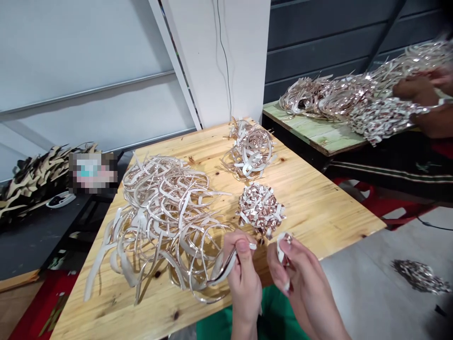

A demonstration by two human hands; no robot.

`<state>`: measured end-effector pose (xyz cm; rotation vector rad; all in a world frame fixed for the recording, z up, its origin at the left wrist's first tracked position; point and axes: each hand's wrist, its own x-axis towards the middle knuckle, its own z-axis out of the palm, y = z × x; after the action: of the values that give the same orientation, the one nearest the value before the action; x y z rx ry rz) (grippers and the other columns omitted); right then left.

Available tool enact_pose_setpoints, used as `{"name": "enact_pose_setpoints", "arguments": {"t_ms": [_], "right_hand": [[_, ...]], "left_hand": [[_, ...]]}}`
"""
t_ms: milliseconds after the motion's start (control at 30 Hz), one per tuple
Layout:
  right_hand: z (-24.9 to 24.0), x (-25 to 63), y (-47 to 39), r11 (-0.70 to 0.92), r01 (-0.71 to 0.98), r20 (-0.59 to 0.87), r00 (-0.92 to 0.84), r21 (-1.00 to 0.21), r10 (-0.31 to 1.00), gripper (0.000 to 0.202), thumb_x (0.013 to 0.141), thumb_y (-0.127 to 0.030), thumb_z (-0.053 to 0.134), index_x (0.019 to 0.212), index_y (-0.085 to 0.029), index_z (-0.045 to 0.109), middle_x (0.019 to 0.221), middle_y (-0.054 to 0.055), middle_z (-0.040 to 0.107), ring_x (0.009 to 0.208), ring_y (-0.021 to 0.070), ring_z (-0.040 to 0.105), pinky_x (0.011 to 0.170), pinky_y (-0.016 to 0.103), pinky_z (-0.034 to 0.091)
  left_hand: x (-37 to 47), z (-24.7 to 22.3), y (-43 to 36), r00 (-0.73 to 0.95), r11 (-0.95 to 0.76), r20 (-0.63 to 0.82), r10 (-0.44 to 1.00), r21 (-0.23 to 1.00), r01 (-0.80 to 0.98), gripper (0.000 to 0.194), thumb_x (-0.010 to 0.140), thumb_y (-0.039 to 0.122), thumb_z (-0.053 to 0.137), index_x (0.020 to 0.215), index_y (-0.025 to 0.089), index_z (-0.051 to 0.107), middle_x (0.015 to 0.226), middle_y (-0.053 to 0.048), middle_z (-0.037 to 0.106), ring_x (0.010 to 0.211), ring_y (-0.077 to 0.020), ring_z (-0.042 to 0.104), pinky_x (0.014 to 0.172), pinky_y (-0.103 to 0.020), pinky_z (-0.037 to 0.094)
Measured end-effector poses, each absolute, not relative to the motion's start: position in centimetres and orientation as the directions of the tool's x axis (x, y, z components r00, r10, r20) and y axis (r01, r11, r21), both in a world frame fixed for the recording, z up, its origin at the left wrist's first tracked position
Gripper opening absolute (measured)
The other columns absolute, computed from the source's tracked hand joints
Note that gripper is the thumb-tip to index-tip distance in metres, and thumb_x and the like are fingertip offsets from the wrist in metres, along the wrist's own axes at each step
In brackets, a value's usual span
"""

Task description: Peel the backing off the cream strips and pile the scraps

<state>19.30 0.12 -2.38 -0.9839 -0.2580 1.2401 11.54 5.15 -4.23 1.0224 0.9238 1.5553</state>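
My left hand (pixel 243 264) is closed around white and rose-gold strips, whose curved lengths trail left onto the wooden table. A short white end pokes out beside its thumb. Just to the right, my right hand (pixel 293 264) pinches a small white and metallic piece between thumb and fingers, apart from my left hand. A large heap of long curled strips (pixel 163 203) spreads over the table's left part. Beyond my hands sits a pile of short cut pieces (pixel 260 208). Farther back lies a smaller bundle of curled strips (pixel 249 151).
The wooden table (pixel 307 203) ends at a slanting right edge. A greenish table (pixel 304 127) at the right holds more strips (pixel 339 97), with another person's hands (pixel 417 89) over them. A dark table (pixel 31 241) stands left. Scraps (pixel 419 276) lie on the floor.
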Motion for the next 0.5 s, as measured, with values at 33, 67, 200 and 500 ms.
{"name": "enact_pose_setpoints", "arguments": {"t_ms": [33,67,200,500], "right_hand": [[-2.2,19.2,-0.3,-0.054,-0.671,-0.315,0.273,-0.739,0.909,0.044,0.097,-0.051,0.076,0.070,-0.021,0.060,0.056,-0.003,0.053,0.047,0.0110,0.044,0.043,0.020,0.035],[-2.0,19.3,-0.6,-0.091,-0.651,-0.291,0.205,-0.753,0.934,0.046,0.100,-0.053,0.071,0.069,-0.020,0.061,0.058,-0.001,0.055,0.045,0.0106,0.041,0.042,0.021,0.032],[-1.6,21.4,-1.1,0.086,-0.341,-0.045,0.361,-0.936,0.932,0.038,0.099,-0.055,0.069,0.086,-0.020,0.074,0.106,0.013,0.069,0.070,0.0195,0.059,0.053,0.028,0.047],[-1.1,25.6,4.7,-0.024,0.571,0.207,0.336,-0.821,0.919,0.031,0.107,-0.054,0.051,0.106,-0.027,0.065,0.115,0.009,0.063,0.096,0.0294,0.073,0.075,0.039,0.058]], "left_hand": [[11.5,-3.9,5.5,-0.143,-0.229,0.189,0.972,0.900,-0.370,0.037,0.104,0.053,0.067,0.084,0.023,0.061,0.078,0.001,0.055,0.073,-0.0173,0.051,0.071,-0.029,0.046],[11.4,-3.5,6.0,-0.153,-0.256,0.210,0.966,0.872,-0.418,0.035,0.105,0.050,0.067,0.084,0.023,0.061,0.076,0.002,0.054,0.071,-0.0160,0.049,0.068,-0.028,0.045],[10.4,-0.5,8.8,-0.072,-0.256,0.259,0.963,0.802,-0.540,0.040,0.098,0.052,0.076,0.079,0.021,0.060,0.067,0.005,0.046,0.062,-0.0123,0.045,0.061,-0.024,0.044],[7.7,7.4,17.5,0.152,0.230,-0.201,0.968,0.454,-0.861,0.027,0.116,0.022,0.040,0.107,0.014,0.064,0.068,0.007,0.040,0.053,-0.0078,0.043,0.051,-0.014,0.041]]}}
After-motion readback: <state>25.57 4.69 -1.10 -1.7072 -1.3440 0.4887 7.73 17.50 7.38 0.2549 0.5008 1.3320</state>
